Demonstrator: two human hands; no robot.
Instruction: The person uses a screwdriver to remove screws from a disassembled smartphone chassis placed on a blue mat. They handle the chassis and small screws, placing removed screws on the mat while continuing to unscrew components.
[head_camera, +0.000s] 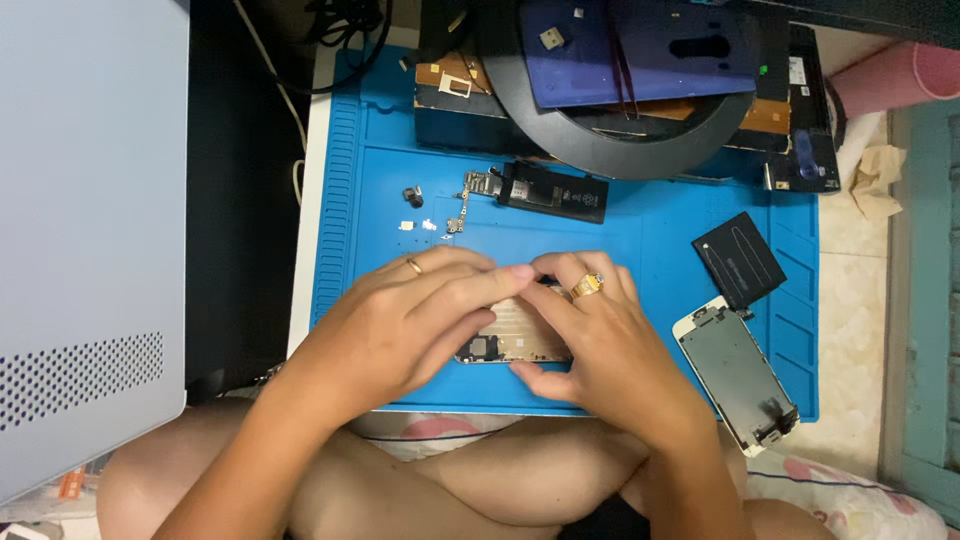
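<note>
Both hands, the left hand (415, 320) and right hand (600, 345), have their fingers gripping the gold phone shell (515, 335) on the blue mat (640, 225); pressing hard could bend it or knock the tiny screws (415, 226) away.

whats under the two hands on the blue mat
A gold phone shell lies on the blue mat, open side up, under the left hand and right hand. Only its middle and lower edge show; both ends are covered.
</note>
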